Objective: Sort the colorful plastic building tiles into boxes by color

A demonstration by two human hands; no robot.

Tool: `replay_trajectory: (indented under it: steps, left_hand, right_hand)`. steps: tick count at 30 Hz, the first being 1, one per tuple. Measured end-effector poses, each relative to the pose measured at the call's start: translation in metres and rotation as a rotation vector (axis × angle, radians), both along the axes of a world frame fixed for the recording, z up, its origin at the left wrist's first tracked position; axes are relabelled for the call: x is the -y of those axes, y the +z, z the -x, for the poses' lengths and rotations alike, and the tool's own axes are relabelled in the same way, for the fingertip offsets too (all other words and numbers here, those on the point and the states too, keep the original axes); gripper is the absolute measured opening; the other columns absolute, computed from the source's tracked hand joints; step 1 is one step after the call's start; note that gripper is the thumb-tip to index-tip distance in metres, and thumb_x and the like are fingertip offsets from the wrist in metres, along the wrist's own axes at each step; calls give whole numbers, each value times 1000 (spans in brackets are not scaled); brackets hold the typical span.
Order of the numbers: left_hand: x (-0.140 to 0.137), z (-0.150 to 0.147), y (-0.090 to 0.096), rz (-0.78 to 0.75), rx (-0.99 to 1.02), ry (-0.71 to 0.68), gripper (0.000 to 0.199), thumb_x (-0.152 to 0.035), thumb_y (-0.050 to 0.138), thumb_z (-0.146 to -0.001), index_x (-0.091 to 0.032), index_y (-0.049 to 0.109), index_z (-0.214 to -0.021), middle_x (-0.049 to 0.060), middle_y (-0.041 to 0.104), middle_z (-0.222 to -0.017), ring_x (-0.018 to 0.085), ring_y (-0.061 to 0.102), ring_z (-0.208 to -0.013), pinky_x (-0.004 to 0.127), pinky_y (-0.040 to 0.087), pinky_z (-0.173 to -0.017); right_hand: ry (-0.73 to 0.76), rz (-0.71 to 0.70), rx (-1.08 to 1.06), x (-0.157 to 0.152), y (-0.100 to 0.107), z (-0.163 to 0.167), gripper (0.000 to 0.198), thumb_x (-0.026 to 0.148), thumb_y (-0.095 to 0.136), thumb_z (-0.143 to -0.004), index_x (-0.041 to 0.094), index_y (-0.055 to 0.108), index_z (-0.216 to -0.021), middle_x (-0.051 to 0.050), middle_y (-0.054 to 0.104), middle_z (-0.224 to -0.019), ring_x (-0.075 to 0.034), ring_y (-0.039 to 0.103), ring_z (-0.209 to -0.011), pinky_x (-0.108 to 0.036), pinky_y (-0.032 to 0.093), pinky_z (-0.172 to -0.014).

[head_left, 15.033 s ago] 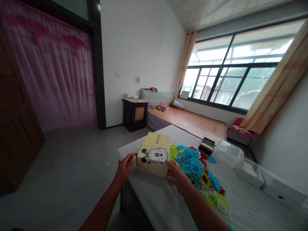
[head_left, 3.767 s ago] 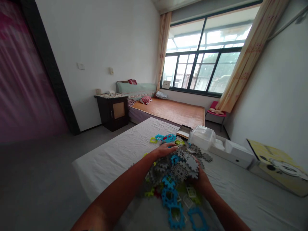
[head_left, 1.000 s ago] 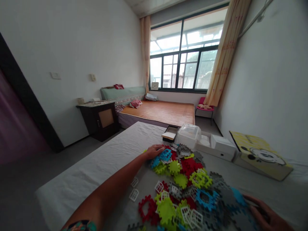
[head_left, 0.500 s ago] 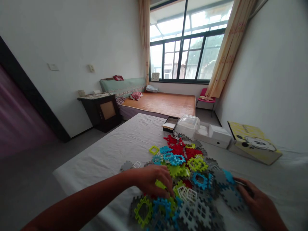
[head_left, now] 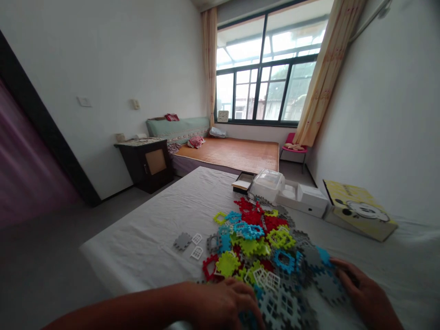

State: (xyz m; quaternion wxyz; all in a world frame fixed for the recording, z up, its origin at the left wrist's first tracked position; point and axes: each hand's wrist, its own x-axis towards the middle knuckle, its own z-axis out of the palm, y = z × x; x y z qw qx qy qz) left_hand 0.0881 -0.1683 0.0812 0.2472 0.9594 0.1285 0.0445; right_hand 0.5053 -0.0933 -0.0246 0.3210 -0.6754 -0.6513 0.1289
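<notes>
1. On the table, covered in pale cloth, a pile of toothed plastic pieces in red, lime, blue and grey is spread; clock directions are read from its middle.
2. At seven o'clock, the left hand is laid low over the near edge of the pile. Its fingers are bent downward and their tips are partly hidden, so whether anything is gripped cannot be told.
3. Between three and four o'clock, the right hand is placed at the edge of the pile, beside a round grey piece and a blue piece. Only a narrow gap is left between thumb and forefinger; whether a piece is pinched cannot be made out.
4. Toward six o'clock, white window frames are overlapped on top of the pile.
5. At nine o'clock, a grey plate and two small frames are set apart from the pile.
6. Near twelve, a black box is seen, with a clear tub just beside it.
7. Toward two, a white box is followed by a yellow box with a cartoon face.
</notes>
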Motion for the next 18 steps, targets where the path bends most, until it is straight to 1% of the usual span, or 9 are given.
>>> replay_trajectory:
  steps: [2,5,7,8,10,12,13,15,18]
  left_hand:
    - [-4,3,6,-9,69,115,11,-37,67,-74,-29,72,-78,-4,56,-127,24,49,-119,34,32,-107]
    - [-17,24,24,-113,153,506,25,-37,62,-79,-31,68,-103,2,53,-129,24,45,-121,37,33,-107]
    - [-19,45,35,-218,146,758,49,-42,60,-81,-33,51,-129,6,45,-138,28,38,-128,44,31,-107]
    - [-15,54,37,-240,131,786,56,-45,58,-82,-34,44,-135,7,42,-140,29,35,-129,46,30,-107]
    - [1,68,34,-226,84,664,59,-51,58,-81,-38,41,-136,4,39,-143,30,32,-132,47,28,-109]
    - [23,71,22,-203,29,471,66,-58,63,-73,-42,42,-133,2,36,-146,33,29,-134,49,24,-110]
    - [33,70,14,-202,5,397,74,-62,66,-68,-43,40,-134,2,33,-148,34,28,-134,52,21,-110]
    - [44,63,-3,-209,-29,327,89,-67,68,-62,-41,32,-139,4,28,-150,38,24,-135,58,15,-110]
    - [36,52,-19,-226,-63,329,101,-67,68,-59,-36,23,-144,9,22,-152,41,22,-135,62,16,-107]
  right_hand:
    - [-50,8,0,2,6,0,42,51,46,-76,29,65,-105,-2,72,-93,-24,69,-79,-31,54,-63]
    - [-180,-144,47,13,25,17,48,52,39,-82,25,59,-116,-8,68,-102,-26,68,-79,-36,53,-64]
    - [-114,-357,127,27,43,45,45,48,39,-85,24,56,-119,-11,64,-110,-28,65,-90,-41,51,-77]
    - [2,-456,179,36,54,65,42,44,41,-86,25,55,-120,-11,63,-113,-28,62,-98,-42,48,-85]
    - [435,-546,287,58,74,110,37,36,48,-85,28,54,-122,-6,62,-119,-25,55,-112,-40,42,-97]
    - [855,-529,450,81,91,154,44,36,54,-84,33,49,-128,0,57,-130,-23,49,-121,-38,36,-103]
    - [1011,-508,499,90,97,173,48,39,54,-84,34,46,-131,1,54,-134,-22,45,-124,-39,31,-106]
    - [1193,-437,557,102,104,199,55,46,53,-84,35,39,-136,2,48,-139,-22,39,-130,-42,23,-111]
    - [1172,-328,572,100,103,211,58,50,52,-83,35,36,-137,2,43,-143,-25,33,-133,-51,18,-110]
